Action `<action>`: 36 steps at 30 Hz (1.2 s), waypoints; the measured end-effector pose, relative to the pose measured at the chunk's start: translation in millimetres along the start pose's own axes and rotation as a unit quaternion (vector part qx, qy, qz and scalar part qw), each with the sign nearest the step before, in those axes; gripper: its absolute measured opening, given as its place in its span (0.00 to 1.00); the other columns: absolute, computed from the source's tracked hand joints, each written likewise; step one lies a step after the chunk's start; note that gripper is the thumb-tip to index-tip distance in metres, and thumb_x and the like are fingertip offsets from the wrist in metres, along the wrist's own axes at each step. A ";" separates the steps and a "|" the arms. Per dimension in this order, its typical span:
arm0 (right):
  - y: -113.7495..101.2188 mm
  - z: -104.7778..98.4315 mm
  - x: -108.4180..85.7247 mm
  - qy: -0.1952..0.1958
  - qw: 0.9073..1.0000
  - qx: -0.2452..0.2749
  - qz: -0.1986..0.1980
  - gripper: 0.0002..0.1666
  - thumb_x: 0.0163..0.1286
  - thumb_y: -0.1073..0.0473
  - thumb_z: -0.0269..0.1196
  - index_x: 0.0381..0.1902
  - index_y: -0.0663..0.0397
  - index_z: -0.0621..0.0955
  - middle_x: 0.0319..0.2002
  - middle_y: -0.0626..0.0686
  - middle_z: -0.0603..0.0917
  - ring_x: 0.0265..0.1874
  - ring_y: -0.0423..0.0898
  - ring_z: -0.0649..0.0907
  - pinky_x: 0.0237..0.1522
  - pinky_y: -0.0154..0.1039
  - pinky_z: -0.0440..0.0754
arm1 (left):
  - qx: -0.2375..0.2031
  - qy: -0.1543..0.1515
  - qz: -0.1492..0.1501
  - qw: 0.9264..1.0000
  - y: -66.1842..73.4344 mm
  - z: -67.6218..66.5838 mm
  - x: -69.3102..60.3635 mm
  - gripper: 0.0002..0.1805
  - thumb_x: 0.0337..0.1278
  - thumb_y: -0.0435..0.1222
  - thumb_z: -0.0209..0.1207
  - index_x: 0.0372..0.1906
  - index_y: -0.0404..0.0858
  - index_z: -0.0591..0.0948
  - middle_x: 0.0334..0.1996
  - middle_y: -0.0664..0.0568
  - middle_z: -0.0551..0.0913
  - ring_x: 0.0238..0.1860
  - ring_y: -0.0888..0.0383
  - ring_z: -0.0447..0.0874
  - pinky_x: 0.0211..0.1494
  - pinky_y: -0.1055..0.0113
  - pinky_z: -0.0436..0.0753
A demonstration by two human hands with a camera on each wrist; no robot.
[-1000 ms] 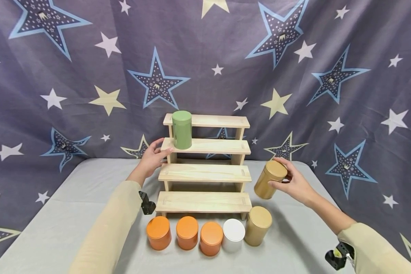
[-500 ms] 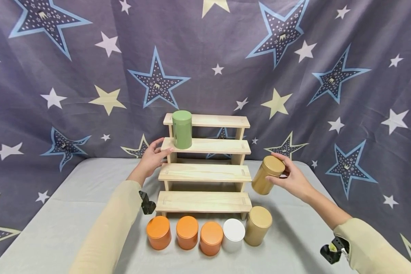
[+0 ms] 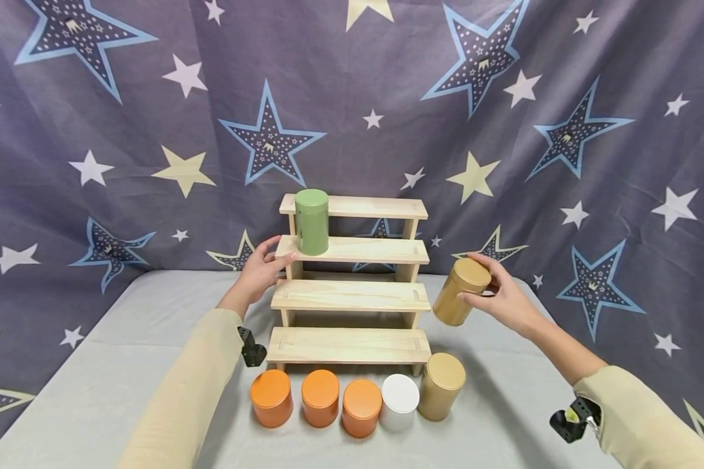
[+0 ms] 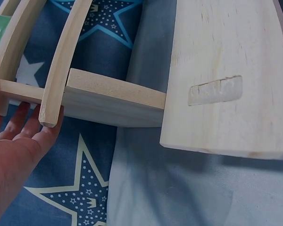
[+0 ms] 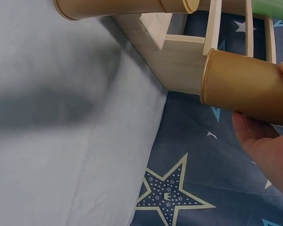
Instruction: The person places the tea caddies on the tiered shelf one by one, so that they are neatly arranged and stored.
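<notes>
My right hand (image 3: 507,301) grips a gold cylindrical tin (image 3: 462,292) by its upper part, off the table and to the right of the wooden step shelf (image 3: 352,296). The tin leans slightly, lid toward the hand; in the right wrist view the gold tin (image 5: 247,87) shows its base end near the shelf's side. My left hand (image 3: 260,273) holds the shelf's left end, thumb at the second board from the top. In the left wrist view, the left hand's fingers (image 4: 26,125) reach behind the board ends. A green tin (image 3: 312,223) stands upright on that same board.
In front of the shelf stand three short orange tins (image 3: 321,398), a white tin (image 3: 400,402) and a second tall gold tin (image 3: 442,387). A pale cloth (image 3: 152,339) covers the table. Behind hangs a star-patterned curtain (image 3: 352,156).
My right hand has raised the gold tin a little, shifting first left and then slightly back right. My left hand, the shelf and the other tins have not moved.
</notes>
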State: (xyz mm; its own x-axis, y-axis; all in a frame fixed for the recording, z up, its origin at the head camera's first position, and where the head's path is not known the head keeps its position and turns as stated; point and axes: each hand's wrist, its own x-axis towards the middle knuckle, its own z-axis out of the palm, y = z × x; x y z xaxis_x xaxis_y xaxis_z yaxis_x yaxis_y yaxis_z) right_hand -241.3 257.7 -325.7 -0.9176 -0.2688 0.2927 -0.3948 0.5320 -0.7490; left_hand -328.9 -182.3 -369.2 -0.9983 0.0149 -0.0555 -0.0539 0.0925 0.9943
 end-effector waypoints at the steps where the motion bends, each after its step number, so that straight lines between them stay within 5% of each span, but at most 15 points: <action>1: -0.9 -0.4 0.6 -0.001 1.000 -0.001 0.001 0.45 0.59 0.62 0.67 0.71 0.52 0.58 0.57 0.59 0.71 0.43 0.30 0.75 0.44 0.24 0.75 | 0.000 0.001 -0.001 1.000 0.1 -0.3 -0.2 0.43 0.59 0.43 0.59 0.74 0.49 0.48 0.68 0.39 0.62 0.66 0.42 0.64 0.64 0.44 0.69; 15: -11.7 -4.5 10.3 -0.012 0.999 -0.028 0.020 0.46 0.60 0.55 0.67 0.71 0.49 0.56 0.59 0.60 0.70 0.52 0.54 0.75 0.45 0.25 0.75 | -0.001 0.009 -0.008 1.000 3.4 2.4 -2.5 0.43 0.59 0.43 0.60 0.74 0.51 0.49 0.69 0.40 0.62 0.67 0.42 0.64 0.65 0.45 0.68; 24: -11.8 -2.8 18.4 -0.006 1.000 -0.022 0.017 0.46 0.60 0.55 0.67 0.71 0.49 0.57 0.60 0.58 0.70 0.54 0.54 0.75 0.46 0.27 0.75 | -0.011 -0.001 -0.020 1.000 18.7 5.1 -17.2 0.42 0.61 0.38 0.58 0.74 0.47 0.48 0.69 0.38 0.60 0.67 0.40 0.62 0.66 0.43 0.66; 36: -18.9 0.9 25.2 -0.007 1.000 -0.015 0.019 0.46 0.61 0.56 0.66 0.72 0.50 0.56 0.59 0.59 0.71 0.51 0.50 0.75 0.47 0.32 0.74 | 0.003 0.010 0.000 1.000 -0.3 1.4 -0.5 0.42 0.59 0.43 0.60 0.73 0.50 0.50 0.68 0.39 0.63 0.66 0.42 0.65 0.63 0.45 0.70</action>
State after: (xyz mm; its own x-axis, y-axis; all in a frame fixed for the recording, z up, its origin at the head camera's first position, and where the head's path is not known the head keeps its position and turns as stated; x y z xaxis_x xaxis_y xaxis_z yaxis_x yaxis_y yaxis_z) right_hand -256.9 240.2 -304.6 -0.9311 -0.2600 0.2559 -0.3617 0.5664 -0.7405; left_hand -328.4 -180.9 -369.6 -0.9985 -0.0044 -0.0540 -0.0542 0.0991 0.9936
